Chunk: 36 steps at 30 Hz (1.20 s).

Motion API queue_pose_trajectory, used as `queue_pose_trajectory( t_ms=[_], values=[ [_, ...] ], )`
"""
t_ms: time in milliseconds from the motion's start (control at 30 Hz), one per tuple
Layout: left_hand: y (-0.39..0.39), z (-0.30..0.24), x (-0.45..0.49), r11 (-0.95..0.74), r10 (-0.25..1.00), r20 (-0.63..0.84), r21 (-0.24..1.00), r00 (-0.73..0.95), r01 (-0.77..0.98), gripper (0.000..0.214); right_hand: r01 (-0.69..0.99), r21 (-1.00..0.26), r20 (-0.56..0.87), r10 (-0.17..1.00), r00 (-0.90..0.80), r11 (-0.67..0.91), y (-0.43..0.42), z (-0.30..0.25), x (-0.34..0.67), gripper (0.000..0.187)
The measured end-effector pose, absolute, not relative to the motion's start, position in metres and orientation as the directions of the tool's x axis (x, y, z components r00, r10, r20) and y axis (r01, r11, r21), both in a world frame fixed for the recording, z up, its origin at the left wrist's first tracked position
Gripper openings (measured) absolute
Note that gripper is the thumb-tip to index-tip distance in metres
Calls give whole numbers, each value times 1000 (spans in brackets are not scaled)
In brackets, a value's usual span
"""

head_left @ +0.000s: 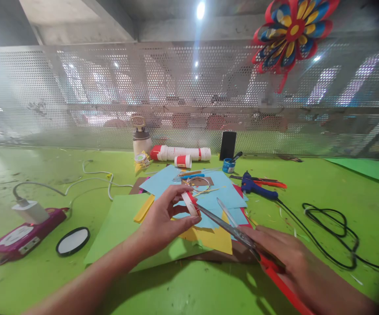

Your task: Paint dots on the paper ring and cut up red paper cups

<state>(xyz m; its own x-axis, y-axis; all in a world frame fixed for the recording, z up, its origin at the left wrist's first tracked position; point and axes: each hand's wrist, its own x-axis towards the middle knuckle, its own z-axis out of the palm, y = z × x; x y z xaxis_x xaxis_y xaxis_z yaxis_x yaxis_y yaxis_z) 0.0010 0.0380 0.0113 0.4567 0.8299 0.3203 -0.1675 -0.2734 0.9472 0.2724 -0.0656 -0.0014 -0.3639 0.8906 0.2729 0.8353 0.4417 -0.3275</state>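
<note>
Though at the paper ring (188,203), scissors (241,236) — blade edges apart, room between.

- A green tabletop (334,188) carries everything.
- At left: a purple power strip (41,227) and a round, black-rimmed disc (73,242).
- At centre: a light green sheet (120,227), partly under other papers.
- Toward the back: a spray bottle (142,143), a red-and-white tube (186,153) on its side, an upright dark panel (228,145), a blue jar (228,166).
- At right: a blue glue gun (261,189).
</note>
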Motion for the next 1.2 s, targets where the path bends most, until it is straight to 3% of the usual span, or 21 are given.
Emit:
queue_pose_trajectory(
  t_ms=[400,600,867,1200],
  values=[
    [36,12,2,-276,848,297,955,438,-113,48,827,-306,326,868,-374,472,-67,-1,270,47],
    [37,9,3,-396,845,382,917,374,-43,45,840,-228,365,843,-394,492,-69,0,269,45],
    [37,6,3,-431,835,412,902,365,-33,48,832,-221,438,814,-382,509,-68,0,264,47],
    [38,4,4,-452,830,429,892,357,-20,47,835,-180,422,808,-412,520,-70,1,265,47]
  ],
)
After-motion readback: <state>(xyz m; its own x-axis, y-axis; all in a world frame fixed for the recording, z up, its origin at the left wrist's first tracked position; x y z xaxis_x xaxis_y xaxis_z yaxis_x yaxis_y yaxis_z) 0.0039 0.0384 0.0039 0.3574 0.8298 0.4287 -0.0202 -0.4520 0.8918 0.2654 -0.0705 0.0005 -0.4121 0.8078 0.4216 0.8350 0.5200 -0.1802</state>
